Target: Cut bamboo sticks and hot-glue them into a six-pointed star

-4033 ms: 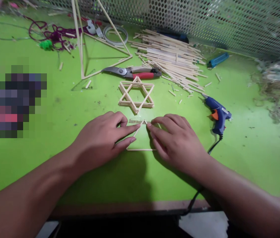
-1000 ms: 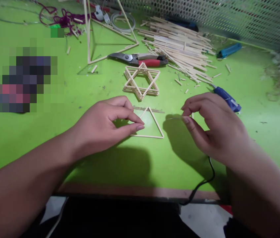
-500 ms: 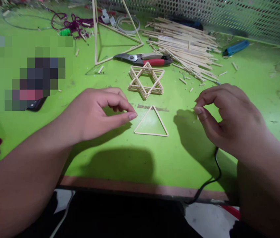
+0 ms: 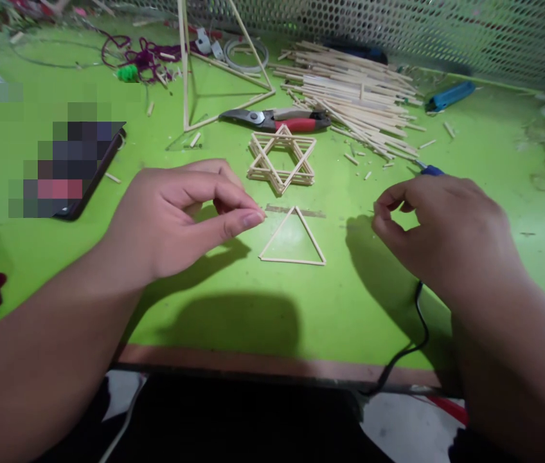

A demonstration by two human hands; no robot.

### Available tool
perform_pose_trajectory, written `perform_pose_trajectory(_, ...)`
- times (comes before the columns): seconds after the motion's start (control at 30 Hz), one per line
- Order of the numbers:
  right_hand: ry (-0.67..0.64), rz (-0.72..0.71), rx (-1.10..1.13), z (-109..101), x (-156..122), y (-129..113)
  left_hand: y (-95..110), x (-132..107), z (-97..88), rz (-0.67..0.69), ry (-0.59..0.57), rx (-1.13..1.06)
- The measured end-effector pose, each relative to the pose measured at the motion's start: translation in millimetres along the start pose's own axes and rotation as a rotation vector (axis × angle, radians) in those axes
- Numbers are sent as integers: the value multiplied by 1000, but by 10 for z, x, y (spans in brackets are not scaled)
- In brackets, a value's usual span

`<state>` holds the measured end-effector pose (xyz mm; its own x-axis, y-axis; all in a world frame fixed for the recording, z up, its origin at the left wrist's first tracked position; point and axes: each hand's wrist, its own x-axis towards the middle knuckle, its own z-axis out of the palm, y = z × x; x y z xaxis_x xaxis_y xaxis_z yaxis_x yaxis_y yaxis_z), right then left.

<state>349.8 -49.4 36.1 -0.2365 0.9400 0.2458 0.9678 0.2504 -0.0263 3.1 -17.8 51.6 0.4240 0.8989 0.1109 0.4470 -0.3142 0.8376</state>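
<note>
My left hand (image 4: pixel 195 222) hovers left of a small flat triangle of thin wooden sticks (image 4: pixel 292 262). Its thumb and forefinger press together, and whatever is between them is too small to make out. On the other side, my right hand (image 4: pixel 439 231) hangs above the table with thumb and forefinger pinched; a tiny tip may show there, but I cannot tell what it is. Behind the triangle lies a six-pointed star (image 4: pixel 259 153) of stacked sticks. A brownish strip (image 4: pixel 313 213) lies by the triangle's top corner.
Pruning shears (image 4: pixel 296 122) lie behind the star. Farther back are a heap of sticks (image 4: pixel 364 83), a large stick frame (image 4: pixel 186 71) and a blue cutter (image 4: pixel 450 96). A blue-handled tool (image 4: pixel 431 170) sits behind my right hand, a phone (image 4: pixel 103 170) at left. A black cable (image 4: pixel 424 321) crosses the front edge.
My left hand has shifted slightly left. The right has turned a little, its fingertips slightly farther left, and a blue handle now shows behind it. The triangle and star stay in place.
</note>
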Motion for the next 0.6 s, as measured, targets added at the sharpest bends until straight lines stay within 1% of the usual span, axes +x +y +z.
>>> perform_pose_trajectory(0.13, -54, 29, -61, 22, 16, 42, 11, -24, -5, 24, 35, 15)
perform_pose_trajectory(0.2, -54, 26, -73, 27, 15, 62, 10, -24, 2, 25, 27, 41)
perform_pose_trajectory(0.3, 14, -11, -75, 20, -4, 74, 9, -21, 13, 33, 14, 52)
perform_pose_trajectory(0.43, 44, -6, -29, 5, -24, 71, 27, -26, 15, 56, 25, 44)
perform_pose_trajectory(0.53, 153, -6, -13, -6, -11, 42, 33, -29, 18, 61, 33, 37)
perform_pose_trajectory(0.6, 228, -39, 49, -38, 4, -12, 18, -24, 29, 67, 38, 18)
